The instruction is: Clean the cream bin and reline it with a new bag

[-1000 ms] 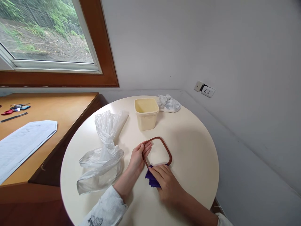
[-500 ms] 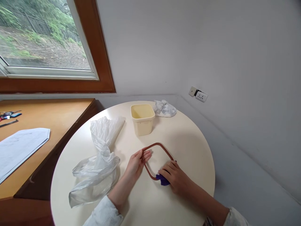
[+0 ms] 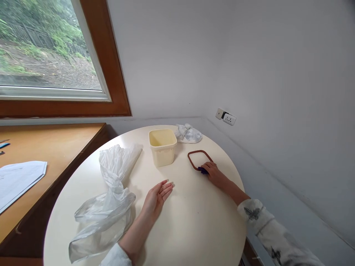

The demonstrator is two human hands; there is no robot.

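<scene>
My right hand (image 3: 212,171) is closed on a dark purple cloth (image 3: 204,170) and the near right side of a reddish-brown, rounded-square ring (image 3: 195,152). That ring is at the right side of the round table, right of the cream square tub (image 3: 163,155); I cannot tell whether it rests on the tabletop. Over the table in front of the tub is my left hand (image 3: 156,197), palm turned up and inward, fingers stretched out, holding nothing. The tub stands upright with its top uncovered.
A crumpled clear plastic bag (image 3: 113,195) lies along the left of the white round table (image 3: 191,232). Behind the tub's right side sits a knotted white bag (image 3: 189,133). A wooden desk (image 3: 69,136) with papers (image 3: 22,181) adjoins at left; walls bound the back and right.
My left hand has let go of the ring and opened. My right hand has carried the ring and purple cloth away from me, to the right. The view has shifted slightly.
</scene>
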